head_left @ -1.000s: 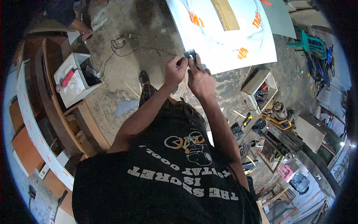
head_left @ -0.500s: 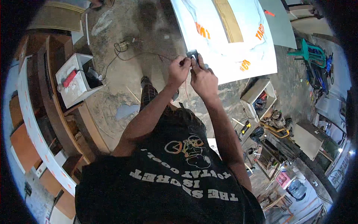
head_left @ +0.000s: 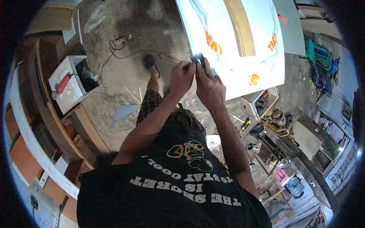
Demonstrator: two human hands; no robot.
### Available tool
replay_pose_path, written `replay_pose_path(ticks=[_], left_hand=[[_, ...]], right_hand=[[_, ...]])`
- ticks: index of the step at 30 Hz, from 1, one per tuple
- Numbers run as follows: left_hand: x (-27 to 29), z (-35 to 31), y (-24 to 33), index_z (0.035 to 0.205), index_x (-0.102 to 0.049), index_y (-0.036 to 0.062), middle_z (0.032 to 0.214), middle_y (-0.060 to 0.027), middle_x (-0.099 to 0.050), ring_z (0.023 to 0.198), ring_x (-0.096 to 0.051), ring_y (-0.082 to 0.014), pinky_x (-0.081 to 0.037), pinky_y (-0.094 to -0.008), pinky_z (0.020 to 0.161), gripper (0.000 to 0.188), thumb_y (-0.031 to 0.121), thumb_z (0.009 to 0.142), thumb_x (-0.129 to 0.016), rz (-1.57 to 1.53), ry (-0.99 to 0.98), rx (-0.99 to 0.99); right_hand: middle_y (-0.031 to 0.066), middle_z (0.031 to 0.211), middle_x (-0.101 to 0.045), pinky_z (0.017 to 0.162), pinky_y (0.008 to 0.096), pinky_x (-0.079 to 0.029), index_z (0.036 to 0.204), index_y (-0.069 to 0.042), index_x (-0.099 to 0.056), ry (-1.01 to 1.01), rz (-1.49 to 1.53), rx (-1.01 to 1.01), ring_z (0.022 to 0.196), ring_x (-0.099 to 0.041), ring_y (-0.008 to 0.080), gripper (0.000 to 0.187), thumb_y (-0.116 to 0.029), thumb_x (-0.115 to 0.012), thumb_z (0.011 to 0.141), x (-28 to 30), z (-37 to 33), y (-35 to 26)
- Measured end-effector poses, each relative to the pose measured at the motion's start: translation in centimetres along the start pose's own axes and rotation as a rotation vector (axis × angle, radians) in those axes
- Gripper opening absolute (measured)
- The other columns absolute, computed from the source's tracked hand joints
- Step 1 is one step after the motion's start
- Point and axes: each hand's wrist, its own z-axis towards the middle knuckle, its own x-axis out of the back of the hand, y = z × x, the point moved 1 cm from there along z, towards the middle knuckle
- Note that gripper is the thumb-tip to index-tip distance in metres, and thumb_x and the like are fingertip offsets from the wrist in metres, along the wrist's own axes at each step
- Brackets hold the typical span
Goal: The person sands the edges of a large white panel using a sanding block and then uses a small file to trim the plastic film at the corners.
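Note:
At the left edge of a white marble-patterned sheet [head_left: 235, 81], my right hand [head_left: 211, 89] is wrapped round a small dark tool [head_left: 198, 58]. Its kind cannot be made out. My left hand [head_left: 181, 80] is closed right beside it, fingers bent toward the same tool; what they pinch, if anything, is hidden. A thin cord [head_left: 146, 51] runs over the floor toward my hands. On the sheet lies a long wooden strip [head_left: 241, 28], and orange lettering marks its surface.
To the left, a white open box [head_left: 68, 89] carries a red-handled tool [head_left: 64, 83] beside brown cabinet frames [head_left: 49, 102]. A green plastic chair [head_left: 318, 54] stands far right. Near the sheet's front corner is another box [head_left: 270, 99] with tools. Scraps [head_left: 125, 111] lie on the floor.
My left foot has stepped forward into view. The sheet sits lower and farther right in the picture, while both hands stay together at its edge around the dark tool.

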Motion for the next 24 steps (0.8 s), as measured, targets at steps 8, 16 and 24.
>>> replay_pose_path(ticks=[8, 16, 24], left_hand=[[1.9, 12.8, 3.2, 0.088, -0.069, -0.0050, 0.072, -0.0126, -0.069, 0.068, -0.062, -0.0135, -0.050, -0.0342, 0.063, 0.025, 0.019, 0.093, -0.072, -0.028, 0.105, -0.108], [3.3, 20.4, 5.5, 0.086, -0.068, -0.0048, 0.070, -0.0095, -0.067, 0.070, -0.057, -0.0094, -0.049, -0.0326, 0.064, 0.024, 0.018, 0.094, -0.070, -0.059, 0.150, -0.038], [4.6, 28.0, 7.0, 0.089, -0.071, -0.0030, 0.076, -0.0069, -0.071, 0.073, -0.059, -0.0078, -0.050, -0.0307, 0.064, 0.022, 0.017, 0.097, -0.069, -0.091, 0.204, -0.137]], right_hand=[[0.0183, 0.145, -0.062, 0.079, 0.0470, -0.062, 0.138, -0.010, -0.065, 0.115, 0.051, 0.068, 0.095, -0.075, 0.0409, 0.041, -0.019, -0.065, 0.098, -1.3, 12.9, -0.8], [0.0179, 0.145, -0.062, 0.073, 0.0467, -0.063, 0.138, -0.013, -0.066, -0.059, 0.009, -0.030, 0.085, -0.076, 0.0393, 0.040, -0.022, -0.062, 0.099, -0.9, 21.0, -2.1], [0.0200, 0.141, -0.065, 0.073, 0.0461, -0.064, 0.135, -0.015, -0.069, 0.069, 0.015, 0.021, 0.084, -0.077, 0.0404, 0.038, -0.023, -0.064, 0.098, -2.3, 29.2, -2.5]])
